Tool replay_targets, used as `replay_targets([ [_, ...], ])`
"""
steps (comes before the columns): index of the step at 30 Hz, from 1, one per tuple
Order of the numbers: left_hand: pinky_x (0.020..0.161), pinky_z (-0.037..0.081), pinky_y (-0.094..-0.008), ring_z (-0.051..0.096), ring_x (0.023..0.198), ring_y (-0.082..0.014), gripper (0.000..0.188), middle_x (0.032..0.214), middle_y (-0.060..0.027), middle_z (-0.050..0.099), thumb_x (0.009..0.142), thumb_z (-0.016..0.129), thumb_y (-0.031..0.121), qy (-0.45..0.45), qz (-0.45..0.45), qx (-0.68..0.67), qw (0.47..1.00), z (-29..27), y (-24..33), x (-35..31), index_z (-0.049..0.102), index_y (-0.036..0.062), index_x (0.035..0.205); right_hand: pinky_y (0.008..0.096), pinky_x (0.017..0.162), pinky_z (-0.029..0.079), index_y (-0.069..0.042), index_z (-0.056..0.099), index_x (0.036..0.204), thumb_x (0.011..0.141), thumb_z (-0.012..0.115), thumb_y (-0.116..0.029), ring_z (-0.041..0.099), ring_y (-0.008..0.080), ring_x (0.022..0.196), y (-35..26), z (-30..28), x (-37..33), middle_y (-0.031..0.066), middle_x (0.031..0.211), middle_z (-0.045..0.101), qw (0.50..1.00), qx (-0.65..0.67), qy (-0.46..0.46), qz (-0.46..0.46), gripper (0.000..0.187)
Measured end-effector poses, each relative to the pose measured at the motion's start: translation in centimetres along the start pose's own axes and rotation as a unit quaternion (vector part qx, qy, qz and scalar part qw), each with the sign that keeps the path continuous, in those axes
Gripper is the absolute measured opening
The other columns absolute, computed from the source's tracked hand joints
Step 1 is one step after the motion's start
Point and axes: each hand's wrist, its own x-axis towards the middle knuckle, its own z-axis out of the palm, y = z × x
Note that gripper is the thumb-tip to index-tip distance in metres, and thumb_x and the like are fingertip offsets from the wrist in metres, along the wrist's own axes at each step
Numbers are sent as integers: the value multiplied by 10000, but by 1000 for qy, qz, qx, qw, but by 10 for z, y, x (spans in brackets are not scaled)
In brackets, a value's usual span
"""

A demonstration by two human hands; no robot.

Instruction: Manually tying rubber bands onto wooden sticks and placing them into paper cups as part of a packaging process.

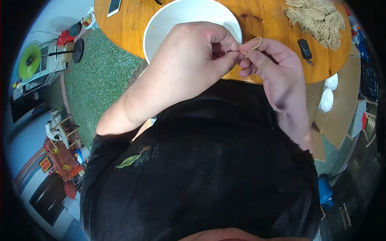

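Note:
A thin beige cord [258, 42] is pinched between my two hands, over the near edge of the table. My left hand [192, 54] has thumb and index finger pressed together on it, with the back of the hand covering part of a large white bowl [193, 11]. In my right hand [279, 66] the cord stands up in a small loop by the index fingertip, and the thumb presses against it. Where the fingertips of both hands meet, the cord's ends are hidden.
On the round wooden table [265, 28] lie a bundle of beige cords [315, 20], a black key fob [304, 50] and a phone [114, 7]. Flattened cardboard [341, 104] spreads over the floor at the right. A green fan [30, 60] stands far left.

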Motion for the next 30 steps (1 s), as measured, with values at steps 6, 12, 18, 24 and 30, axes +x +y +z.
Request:
replay_targets([
  [6,679,591,-252,742,753,-118,51,844,-47,768,956,775,45,12,36,15,999,2,-1,-1,758,-2,945,291,829,630,44,721,1146,1059,663,-95,750,179,874,10,-3,-2,102,1008,749,999,24,-9,-32,174],
  [12,650,578,-260,732,731,-120,71,812,-70,749,964,764,65,33,87,86,992,5,-2,-3,747,4,932,288,837,637,53,712,1117,1038,680,-45,751,165,894,7,-8,-1,109,1075,759,996,-53,-23,-70,129],
  [18,619,524,-250,671,689,-81,96,772,-39,720,1000,741,95,3,41,27,999,2,-1,-1,745,7,962,259,818,622,53,713,1083,1003,701,8,746,129,906,6,-4,-4,92,1050,767,989,-123,3,-85,92],
  [24,626,510,-236,639,686,-57,100,765,-16,708,1013,736,104,-9,2,-2,1000,1,0,-2,749,7,991,258,760,617,22,751,1001,916,773,19,759,131,864,10,2,-5,86,1000,777,941,-270,67,-192,88],
  [30,639,524,-243,658,700,-66,88,786,-24,723,1009,737,93,-1,12,11,1000,2,0,-5,759,8,998,258,744,604,26,748,964,858,796,55,753,153,829,15,10,-3,98,968,765,873,-379,110,-287,120],
])
